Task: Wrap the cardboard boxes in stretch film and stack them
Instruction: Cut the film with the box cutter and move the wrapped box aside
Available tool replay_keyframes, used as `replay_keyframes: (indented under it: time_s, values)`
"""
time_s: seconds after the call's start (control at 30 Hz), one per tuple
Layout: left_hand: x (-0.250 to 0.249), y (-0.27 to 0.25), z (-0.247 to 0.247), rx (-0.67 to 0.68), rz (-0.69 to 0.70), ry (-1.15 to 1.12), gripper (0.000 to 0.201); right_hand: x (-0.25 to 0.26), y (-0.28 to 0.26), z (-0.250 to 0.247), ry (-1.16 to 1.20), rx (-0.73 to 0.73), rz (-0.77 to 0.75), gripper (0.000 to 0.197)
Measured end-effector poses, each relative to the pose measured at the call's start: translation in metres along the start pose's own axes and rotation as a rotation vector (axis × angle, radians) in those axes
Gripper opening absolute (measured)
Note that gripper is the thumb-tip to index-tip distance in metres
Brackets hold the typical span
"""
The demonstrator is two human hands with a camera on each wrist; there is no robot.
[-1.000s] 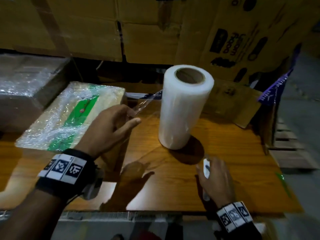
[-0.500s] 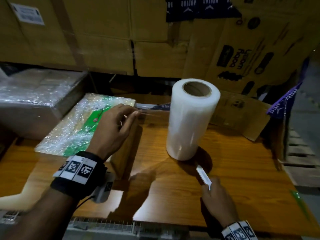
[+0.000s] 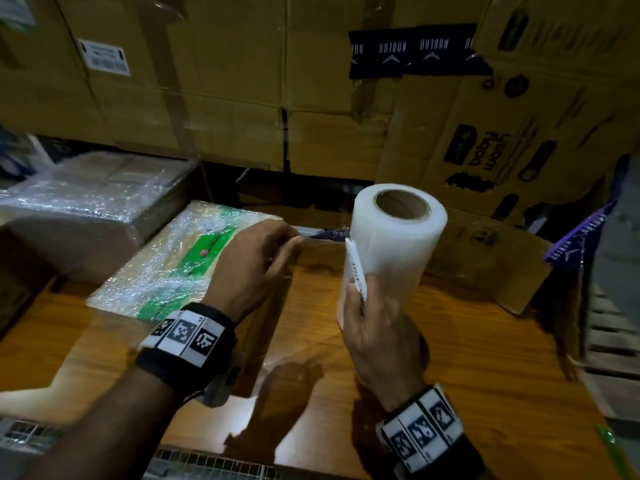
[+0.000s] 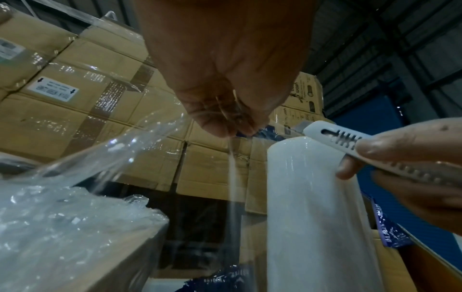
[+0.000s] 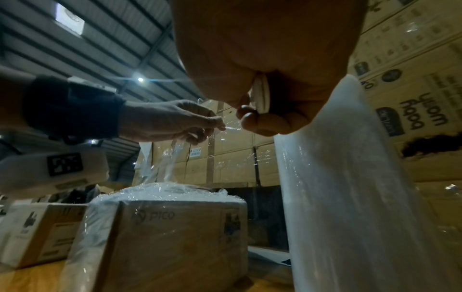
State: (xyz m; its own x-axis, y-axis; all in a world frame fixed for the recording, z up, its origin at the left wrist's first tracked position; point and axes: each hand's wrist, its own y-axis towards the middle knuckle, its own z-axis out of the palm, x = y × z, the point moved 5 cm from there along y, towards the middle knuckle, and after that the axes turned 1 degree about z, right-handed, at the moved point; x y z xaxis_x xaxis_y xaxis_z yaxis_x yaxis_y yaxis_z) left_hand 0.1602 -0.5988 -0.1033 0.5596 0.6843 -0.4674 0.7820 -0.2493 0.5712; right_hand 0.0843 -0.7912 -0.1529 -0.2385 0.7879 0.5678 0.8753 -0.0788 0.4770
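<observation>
Left hand (image 3: 254, 268) pinches a stretched sheet of clear stretch film (image 4: 232, 173) between thumb and fingertips, above the near corner of a flat cardboard box already wrapped in crinkled film (image 3: 180, 261). The sheet runs from that pinch to an upright white roll of stretch film on a brown cardboard core (image 3: 391, 251), standing on the orange-brown wooden table (image 3: 485, 358). Right hand (image 3: 379, 336) grips a slim white plastic utility knife (image 3: 355, 268), its tip at the roll's upper left edge (blade too small to discern). A second film-wrapped box (image 3: 90, 202) lies left; stacked brown cartons (image 3: 225, 81) stand behind.
</observation>
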Motion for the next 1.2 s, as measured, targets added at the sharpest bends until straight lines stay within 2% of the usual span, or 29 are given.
replay_keyframes:
  time_s: [0.1,0.27,0.53,0.7,1.0,1.2]
  values:
    - [0.003,0.003,0.001,0.008,-0.031,-0.035,0.018,0.001,0.007,0.009,-0.039,0.015,-0.02,0.024]
    - [0.002,0.004,0.003,-0.028,-0.042,-0.06,0.026,0.008,0.01,0.016,-0.069,-0.009,-0.054,0.014]
    - [0.003,0.007,0.006,-0.085,-0.056,-0.065,0.033,0.007,0.008,0.027,-0.112,-0.024,-0.055,0.009]
    - [-0.005,0.004,0.01,-0.114,0.0,-0.087,0.031,0.001,0.012,0.043,-0.15,0.073,-0.006,0.01]
    - [-0.007,-0.009,0.018,-0.122,0.072,-0.054,0.026,-0.01,-0.005,0.064,-0.129,0.138,0.043,0.021]
    - [-0.001,-0.011,0.015,-0.186,0.04,-0.046,0.02,-0.02,-0.014,0.083,-0.093,0.177,0.042,0.019]
